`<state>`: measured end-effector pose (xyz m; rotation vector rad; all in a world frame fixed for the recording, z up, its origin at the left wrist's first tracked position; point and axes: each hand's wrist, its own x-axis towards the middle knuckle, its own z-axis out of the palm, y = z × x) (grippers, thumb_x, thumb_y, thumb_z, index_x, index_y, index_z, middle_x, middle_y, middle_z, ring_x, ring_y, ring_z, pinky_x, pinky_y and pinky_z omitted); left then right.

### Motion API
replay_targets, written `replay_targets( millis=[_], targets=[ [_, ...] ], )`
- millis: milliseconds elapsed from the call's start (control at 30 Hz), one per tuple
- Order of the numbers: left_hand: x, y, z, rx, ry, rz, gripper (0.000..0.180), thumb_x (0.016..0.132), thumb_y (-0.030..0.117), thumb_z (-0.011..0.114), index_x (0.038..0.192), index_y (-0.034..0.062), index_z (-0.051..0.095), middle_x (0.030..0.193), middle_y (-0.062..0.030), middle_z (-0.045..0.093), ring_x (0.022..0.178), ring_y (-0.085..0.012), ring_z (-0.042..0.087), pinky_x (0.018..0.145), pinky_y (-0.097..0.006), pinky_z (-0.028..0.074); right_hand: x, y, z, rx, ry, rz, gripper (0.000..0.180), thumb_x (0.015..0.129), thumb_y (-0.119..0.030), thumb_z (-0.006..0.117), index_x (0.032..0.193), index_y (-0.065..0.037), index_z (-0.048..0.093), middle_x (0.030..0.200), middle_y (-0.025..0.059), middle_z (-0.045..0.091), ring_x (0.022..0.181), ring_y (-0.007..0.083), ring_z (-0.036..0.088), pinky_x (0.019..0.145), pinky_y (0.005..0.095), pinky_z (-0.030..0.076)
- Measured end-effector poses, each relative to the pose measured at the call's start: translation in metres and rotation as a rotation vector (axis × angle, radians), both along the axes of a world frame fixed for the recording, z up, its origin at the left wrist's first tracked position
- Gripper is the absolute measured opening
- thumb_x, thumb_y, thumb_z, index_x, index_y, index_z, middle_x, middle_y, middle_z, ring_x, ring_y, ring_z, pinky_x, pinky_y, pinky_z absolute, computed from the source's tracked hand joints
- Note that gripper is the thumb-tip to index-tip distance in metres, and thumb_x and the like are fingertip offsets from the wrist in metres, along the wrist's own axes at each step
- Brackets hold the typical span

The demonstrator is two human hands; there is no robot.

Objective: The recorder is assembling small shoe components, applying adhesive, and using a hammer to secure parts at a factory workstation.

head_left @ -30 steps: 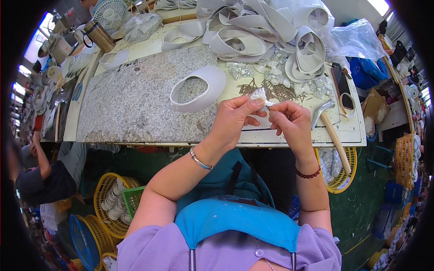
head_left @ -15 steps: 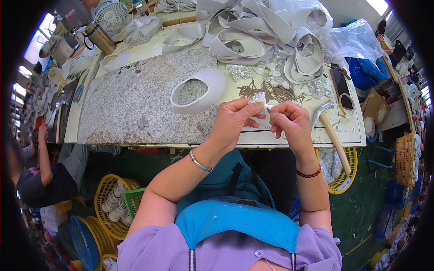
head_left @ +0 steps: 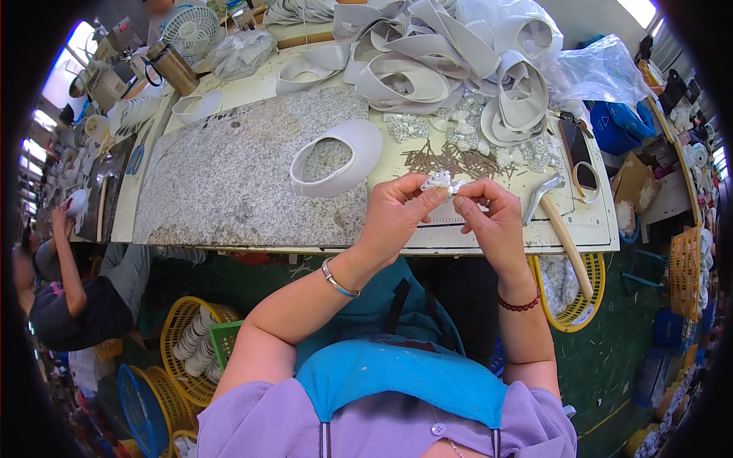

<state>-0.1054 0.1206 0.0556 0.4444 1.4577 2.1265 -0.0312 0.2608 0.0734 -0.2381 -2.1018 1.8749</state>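
Note:
Between thumb and fingertips, my left hand (head_left: pixel 401 208) pinches a small, crinkled silvery-white ornament (head_left: pixel 438 181). My right hand (head_left: pixel 490 211) grips the ornament's right end, closed with the thumb against the fingers, so the two hands nearly meet over the table's front part. Just beyond them lies a heap of thin brown pins or sticks (head_left: pixel 456 159). Sparkling clear-and-silver pieces (head_left: pixel 462 126) are spread behind that heap. Left of my hands, one white shoe upper (head_left: pixel 362 153) with an oval opening rests on a speckled stone slab (head_left: pixel 221 172).
White uppers (head_left: pixel 401 80) are piled at the back. On the right lie a wooden-handled hammer (head_left: pixel 566 240), overhanging the table edge, and a dark phone (head_left: pixel 574 145). A yellow basket (head_left: pixel 592 305) stands below. Blue-handled scissors (head_left: pixel 135 160) and a co-worker (head_left: pixel 72 305) are at left.
Both hands have dipped slightly, and the ornament now lies flatter between them, with the right fingertips close against it. The co-worker at left now holds up a white piece.

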Motion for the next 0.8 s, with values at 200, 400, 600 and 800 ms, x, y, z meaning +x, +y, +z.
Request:
replay_targets(
  millis=[200,400,600,800],
  targets=[
    [0.003,0.0,0.002,0.07,0.034,-0.008,0.019,0.083,0.016,0.065,0.096,0.0022,0.063,0.074,0.0003,0.061,0.064,-0.0023,0.05,0.053,-0.017,0.04,0.004,-0.006,0.002,-0.108,0.027,-0.052,0.016,0.079,-0.004,0.066,0.09,0.002,0.056,0.075,0.0021,0.058,0.064,0.0057,0.054,0.048,0.0185,0.047],
    [0.004,-0.003,0.006,0.045,-0.031,-0.084,0.015,0.085,0.016,0.061,0.091,0.0018,0.061,0.072,-0.0025,0.062,0.062,-0.0051,0.054,0.053,-0.018,0.042,0.005,-0.003,0.003,-0.304,0.059,-0.019,0.023,0.078,-0.002,0.067,0.096,0.0,0.053,0.076,0.0031,0.059,0.065,0.0067,0.056,0.05,0.0183,0.048],
    [-0.002,-0.006,0.005,0.092,-0.131,-0.165,0.011,0.089,0.012,0.052,0.089,0.0024,0.058,0.072,-0.0058,0.062,0.065,-0.012,0.059,0.056,-0.022,0.046,0.004,0.001,-0.006,-0.495,0.02,0.09,0.018,0.079,-0.002,0.066,0.092,-0.002,0.055,0.077,0.0047,0.061,0.067,0.0092,0.059,0.054,0.0206,0.05],
    [-0.003,-0.01,0.008,0.225,-0.322,-0.302,0.011,0.088,0.01,0.051,0.09,0.0014,0.058,0.071,-0.0066,0.061,0.062,-0.0126,0.058,0.056,-0.024,0.048,0.006,0.007,-0.016,-0.754,-0.013,0.223,0.014,0.08,-0.002,0.065,0.089,-0.003,0.055,0.078,0.0065,0.062,0.068,0.0127,0.062,0.055,0.022,0.051]
  ],
)
